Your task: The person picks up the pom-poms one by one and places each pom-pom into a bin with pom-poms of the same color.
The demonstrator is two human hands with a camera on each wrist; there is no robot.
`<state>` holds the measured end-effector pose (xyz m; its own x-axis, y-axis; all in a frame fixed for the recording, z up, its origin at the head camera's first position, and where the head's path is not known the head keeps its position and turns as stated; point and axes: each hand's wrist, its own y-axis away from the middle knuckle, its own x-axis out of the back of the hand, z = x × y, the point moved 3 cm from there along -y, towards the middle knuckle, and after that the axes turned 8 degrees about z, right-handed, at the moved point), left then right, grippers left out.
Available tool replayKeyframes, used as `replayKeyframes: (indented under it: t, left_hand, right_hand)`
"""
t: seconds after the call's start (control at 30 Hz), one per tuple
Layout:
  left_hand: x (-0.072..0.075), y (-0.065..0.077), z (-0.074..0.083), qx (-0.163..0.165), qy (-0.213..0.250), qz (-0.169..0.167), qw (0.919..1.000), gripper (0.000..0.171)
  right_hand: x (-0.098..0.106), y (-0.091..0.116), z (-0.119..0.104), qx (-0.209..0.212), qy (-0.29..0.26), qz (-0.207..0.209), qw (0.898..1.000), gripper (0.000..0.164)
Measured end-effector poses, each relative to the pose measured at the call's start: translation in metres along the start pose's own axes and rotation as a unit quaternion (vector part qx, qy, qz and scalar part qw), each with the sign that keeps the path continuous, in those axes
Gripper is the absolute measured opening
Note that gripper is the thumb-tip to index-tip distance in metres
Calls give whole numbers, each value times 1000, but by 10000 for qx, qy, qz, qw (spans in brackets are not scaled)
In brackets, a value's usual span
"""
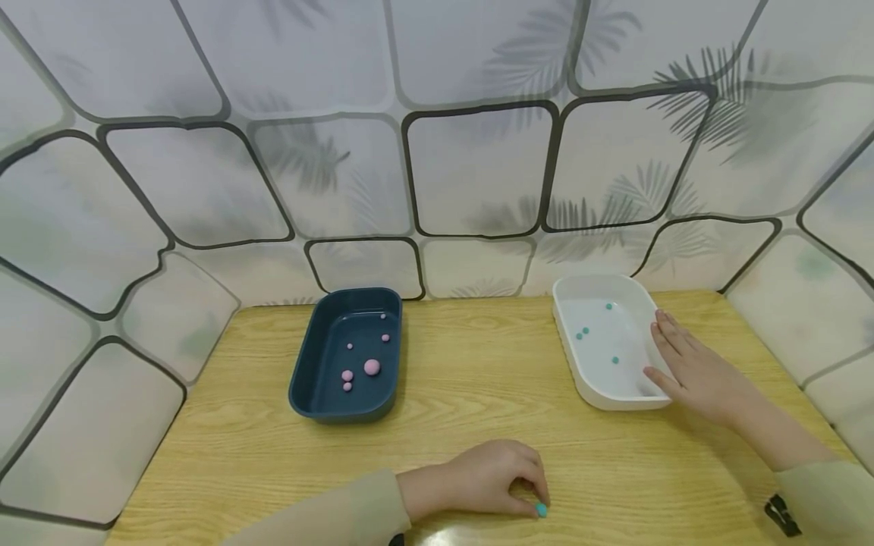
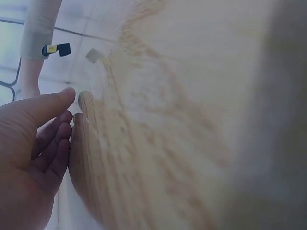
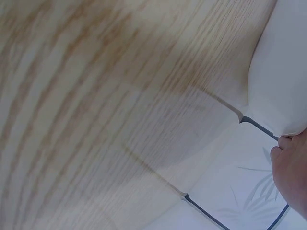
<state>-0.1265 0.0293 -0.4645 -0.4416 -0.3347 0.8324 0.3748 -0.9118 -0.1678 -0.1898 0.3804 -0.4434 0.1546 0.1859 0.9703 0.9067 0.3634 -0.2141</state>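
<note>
In the head view my left hand [image 1: 488,478] is low over the wooden table, pinching a small teal ball [image 1: 542,510] between thumb and fingertips. The left wrist view shows that hand [image 2: 33,148] with its thumb extended and the other fingers bent. My right hand [image 1: 706,379] lies with straight fingers over the right rim of a white tray [image 1: 631,387], which holds several small teal balls [image 1: 615,360]. Only part of the right hand [image 3: 292,167] shows in the right wrist view, at the tray's outer wall [image 3: 278,72].
A dark blue tray [image 1: 307,387] stands at the back left, with several pink balls [image 1: 372,367] of different sizes inside. The wood-grain table [image 1: 464,364] meets a patterned cloth backdrop [image 1: 478,174] behind and at both sides.
</note>
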Motion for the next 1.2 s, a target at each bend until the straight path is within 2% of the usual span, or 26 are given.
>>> replayKeyframes:
  t: [0.2, 0.43, 0.6, 0.83, 1.2]
  left_hand:
    - [0, 0, -4, 309, 513, 98, 9982, 12]
    - [0, -1, -10, 807, 1333, 287, 9874, 13]
    - [0, -2, -15, 1142, 1972, 487, 9725, 13]
    - [1, -6, -26, 1636, 2790, 975, 9412, 12]
    - [11, -17, -40, 1932, 3224, 1629, 9122, 15]
  right_hand:
    - [0, 2, 0, 48, 37, 106, 9999, 80]
    - [0, 1, 0, 67, 85, 143, 9998, 80]
    - [0, 1, -1, 55, 97, 150, 9998, 80]
    - [1, 1, -1, 53, 107, 112, 9999, 80]
    - [2, 1, -2, 82, 124, 120, 9998, 80]
